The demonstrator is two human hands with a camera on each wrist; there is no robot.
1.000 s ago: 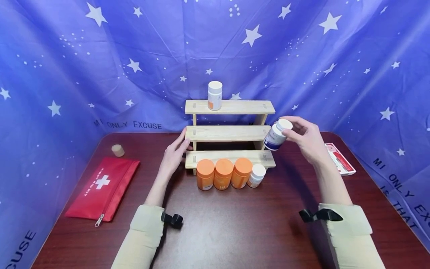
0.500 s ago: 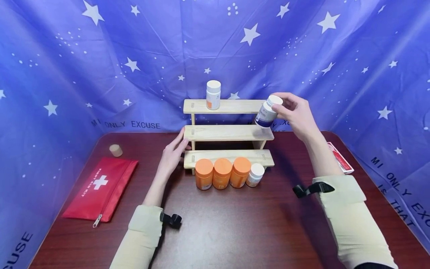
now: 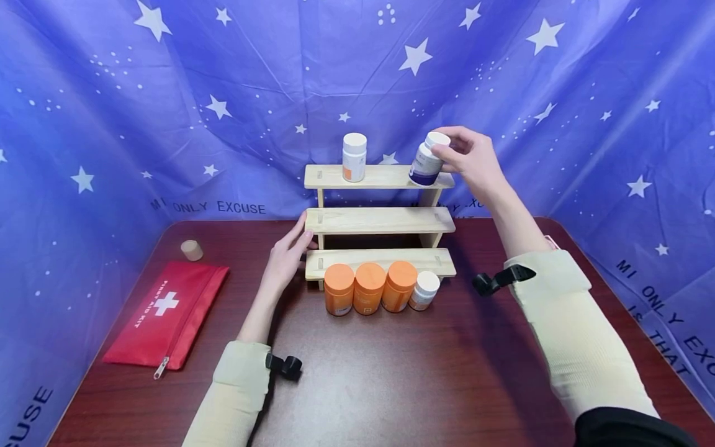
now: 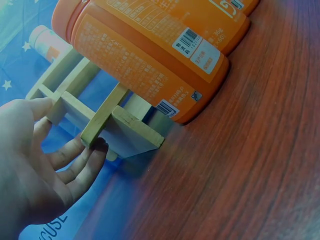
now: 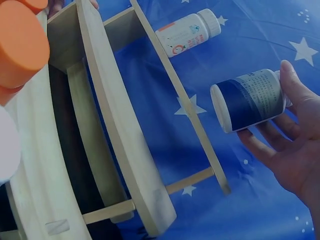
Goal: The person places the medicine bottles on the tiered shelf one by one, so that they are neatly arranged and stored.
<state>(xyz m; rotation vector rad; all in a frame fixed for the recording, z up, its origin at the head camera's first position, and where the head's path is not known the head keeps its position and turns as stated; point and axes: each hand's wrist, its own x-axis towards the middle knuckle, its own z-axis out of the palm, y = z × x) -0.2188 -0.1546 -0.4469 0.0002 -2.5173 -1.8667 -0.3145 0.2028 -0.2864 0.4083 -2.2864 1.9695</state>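
A three-tier wooden display stand (image 3: 380, 220) stands at the table's back. My left hand (image 3: 285, 257) holds its left side; in the left wrist view the thumb and bent fingers (image 4: 90, 167) lie about the plank ends. My right hand (image 3: 475, 158) grips a white pill bottle with a navy band (image 3: 427, 162) near its cap. The bottle is slightly tilted over the right end of the top tier; in the right wrist view a gap shows between the bottle's base and the plank. Another white bottle with an orange patch (image 3: 354, 158) stands upright on the top tier, left of centre.
Before the lowest tier stand three orange bottles (image 3: 368, 292) and a small white bottle (image 3: 424, 292) in a row. A red first aid pouch (image 3: 167, 313) and a small pale cylinder (image 3: 192, 250) lie at left. A blue starred curtain (image 3: 268, 93) hangs behind.
My right hand has raised the navy-banded bottle and carried it left, from beside the middle tier to over the top tier's right end. My left hand stays at the stand.
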